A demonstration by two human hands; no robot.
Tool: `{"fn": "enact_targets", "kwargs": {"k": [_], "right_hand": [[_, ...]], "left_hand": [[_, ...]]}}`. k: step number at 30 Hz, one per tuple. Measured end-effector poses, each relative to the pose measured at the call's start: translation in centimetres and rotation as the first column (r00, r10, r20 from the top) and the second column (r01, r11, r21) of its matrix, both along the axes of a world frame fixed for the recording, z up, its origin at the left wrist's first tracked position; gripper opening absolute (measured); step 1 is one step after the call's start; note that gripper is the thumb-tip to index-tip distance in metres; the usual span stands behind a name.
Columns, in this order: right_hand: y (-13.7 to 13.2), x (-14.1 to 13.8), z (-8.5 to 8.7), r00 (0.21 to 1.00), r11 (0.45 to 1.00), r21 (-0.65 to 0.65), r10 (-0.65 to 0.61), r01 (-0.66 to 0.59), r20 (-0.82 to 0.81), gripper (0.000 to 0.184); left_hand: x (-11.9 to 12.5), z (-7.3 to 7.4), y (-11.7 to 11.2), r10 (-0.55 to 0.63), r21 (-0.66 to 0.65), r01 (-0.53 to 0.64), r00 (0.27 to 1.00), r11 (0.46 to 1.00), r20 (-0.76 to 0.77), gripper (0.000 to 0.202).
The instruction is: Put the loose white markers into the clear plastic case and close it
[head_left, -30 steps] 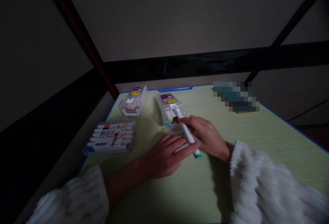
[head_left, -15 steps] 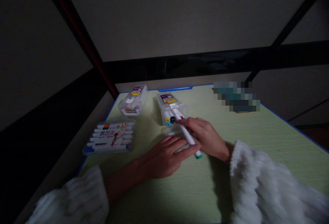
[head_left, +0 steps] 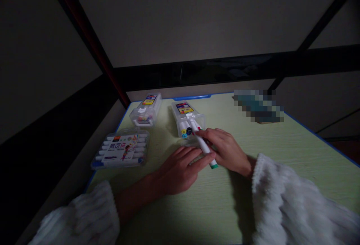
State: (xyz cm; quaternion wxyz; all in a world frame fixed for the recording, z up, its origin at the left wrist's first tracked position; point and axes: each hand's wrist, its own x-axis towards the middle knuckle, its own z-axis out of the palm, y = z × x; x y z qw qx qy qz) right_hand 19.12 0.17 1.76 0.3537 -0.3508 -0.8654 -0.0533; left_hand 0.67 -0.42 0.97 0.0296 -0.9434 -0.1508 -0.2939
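A white marker (head_left: 204, 148) with a green end lies slantwise, its far part inside the open mouth of a clear plastic marker case (head_left: 174, 119). My right hand (head_left: 227, 150) grips the marker from the right, near the case mouth. My left hand (head_left: 180, 170) is closed at the marker's near part, with a digit over it just above the green end; its other fingertips are partly hidden. In the case, several markers show yellow, light blue, dark and red ends. The clear lid (head_left: 188, 143) lies low in front of the mouth, partly behind my left fingers.
A second clear marker case (head_left: 157, 104), closed, stands at the back left. Nearer on the left lies a flat clear pack of white markers (head_left: 119, 149). A blurred-out flat object (head_left: 257, 106) lies at the back right of the light green table (head_left: 281, 143), which has a blue edge.
The marker has slid slightly farther into the case, its green end shifting away and to the left. My left digit has moved with it; my right hand has hardly moved.
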Motion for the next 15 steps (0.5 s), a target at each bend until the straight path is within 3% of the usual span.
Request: {"fn": "enact_targets", "kwargs": {"k": [15], "right_hand": [[0.05,0.13,-0.13,0.999,0.998,0.051,0.025,-0.026,0.019,0.027]], "left_hand": [[-0.08,-0.17,0.04,0.057,-0.008,-0.057,0.998,0.998,0.037,0.044]]}}
